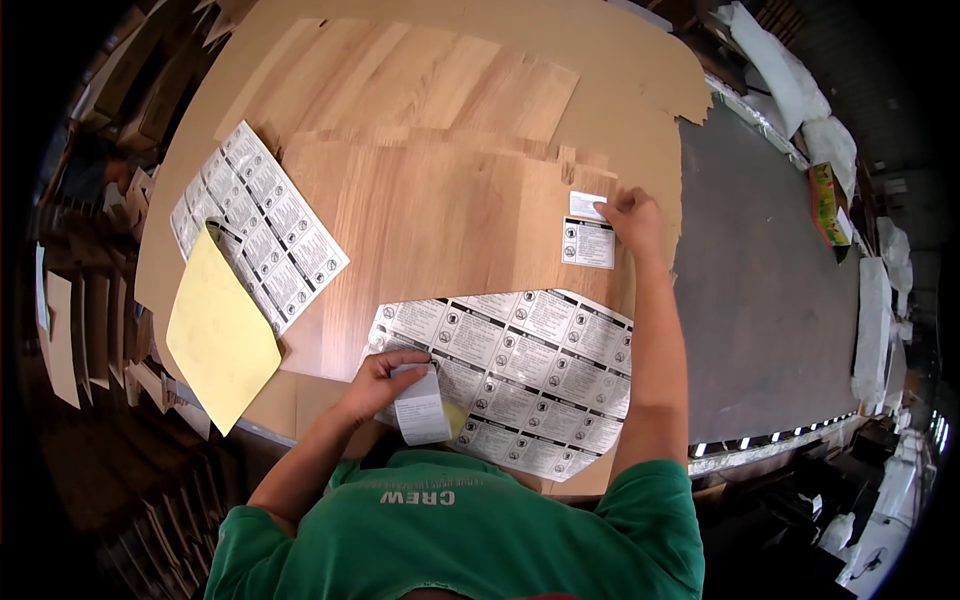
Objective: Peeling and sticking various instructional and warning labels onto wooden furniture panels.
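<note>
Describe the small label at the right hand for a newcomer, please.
Start at the wooden panel and follow it to its right side, where the right hand rests. The small label touches that hand, just beyond a bigger label whose black band it lacks.

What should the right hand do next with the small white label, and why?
Probably smooth the small white label flat onto the wooden panel: the right hand has fingertips at the label's right end, just beyond the larger label, and full contact can't be confirmed. The left hand holds a white paper strip away from that spot.
</note>
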`<state>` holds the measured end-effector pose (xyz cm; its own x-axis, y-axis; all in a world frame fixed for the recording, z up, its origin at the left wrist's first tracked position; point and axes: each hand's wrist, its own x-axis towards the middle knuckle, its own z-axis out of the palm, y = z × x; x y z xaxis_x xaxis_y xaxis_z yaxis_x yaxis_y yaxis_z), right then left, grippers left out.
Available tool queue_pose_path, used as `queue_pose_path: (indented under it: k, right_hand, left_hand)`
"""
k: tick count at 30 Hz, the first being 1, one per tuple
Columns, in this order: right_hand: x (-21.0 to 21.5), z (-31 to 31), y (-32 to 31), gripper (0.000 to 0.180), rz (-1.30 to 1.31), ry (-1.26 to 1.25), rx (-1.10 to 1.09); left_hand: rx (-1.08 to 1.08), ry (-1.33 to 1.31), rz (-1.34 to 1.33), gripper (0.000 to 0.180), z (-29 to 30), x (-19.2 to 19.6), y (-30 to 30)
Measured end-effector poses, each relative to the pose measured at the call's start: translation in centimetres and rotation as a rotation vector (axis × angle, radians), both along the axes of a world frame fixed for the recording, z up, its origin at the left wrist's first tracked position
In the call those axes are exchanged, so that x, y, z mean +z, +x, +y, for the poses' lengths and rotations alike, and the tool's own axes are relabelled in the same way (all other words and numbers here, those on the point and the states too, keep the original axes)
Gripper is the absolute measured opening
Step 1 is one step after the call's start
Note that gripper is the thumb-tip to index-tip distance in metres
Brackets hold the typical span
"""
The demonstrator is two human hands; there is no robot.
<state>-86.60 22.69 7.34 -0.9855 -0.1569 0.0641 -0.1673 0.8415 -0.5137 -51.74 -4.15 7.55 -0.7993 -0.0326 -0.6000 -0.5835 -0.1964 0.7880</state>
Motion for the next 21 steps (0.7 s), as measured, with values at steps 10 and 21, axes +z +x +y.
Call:
queue_pose_path:
  k: [10, 21]
  right_hand:
    - [0.0, -3.9, 4.6, 0.059, 0.679, 0.497, 0.264]
    - [6.5, -6.3, 5.9, 0.077, 0.424, -0.070, 0.102]
  left_hand:
    - [-0.006, -0.024, 0.048, 0.022, 0.0, 0.0, -0.2]
    - [-0.005, -0.095, 0.212, 0.024, -0.1, -1.8, 1.4]
